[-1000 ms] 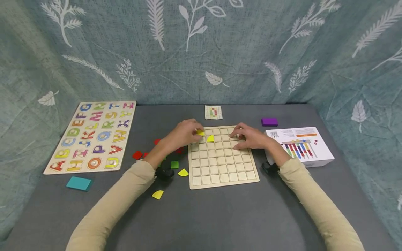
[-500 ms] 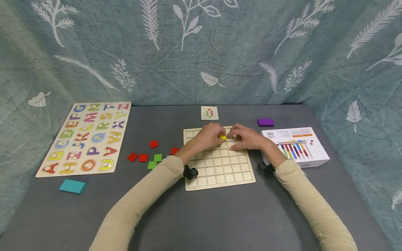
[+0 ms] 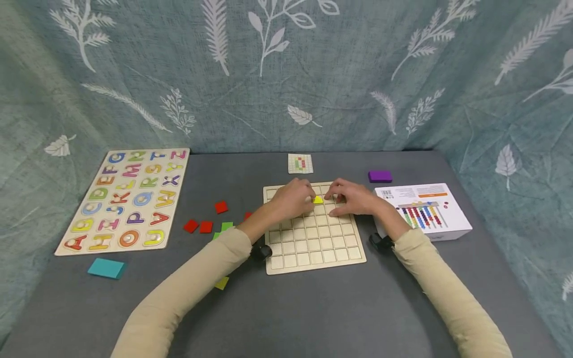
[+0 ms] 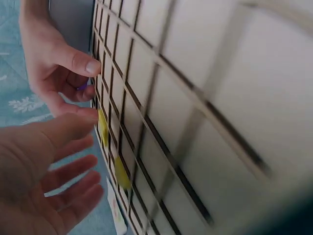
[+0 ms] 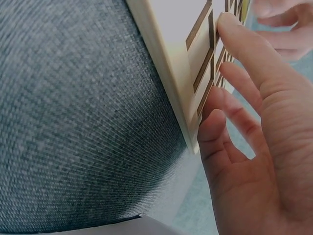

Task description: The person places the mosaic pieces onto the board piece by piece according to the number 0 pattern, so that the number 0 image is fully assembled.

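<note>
Looks to me like I'm on the step of seating a piece. The yellow tile (image 3: 318, 199) lies on the grid board (image 3: 314, 245), near its far edge between both hands, and the left wrist cam shows a second yellow tile (image 4: 122, 172) on there. My left hand (image 3: 293, 198) has its fingers loosely spread, gripping nothing I can see; can't tell if the thumb touches a tile. Right hand (image 3: 352, 196) is half open, holding no tile, maybe steadying the board. Next move probably calls for checking against the card (image 3: 300, 163), then fetching one of the red tiles (image 3: 206, 226).
</note>
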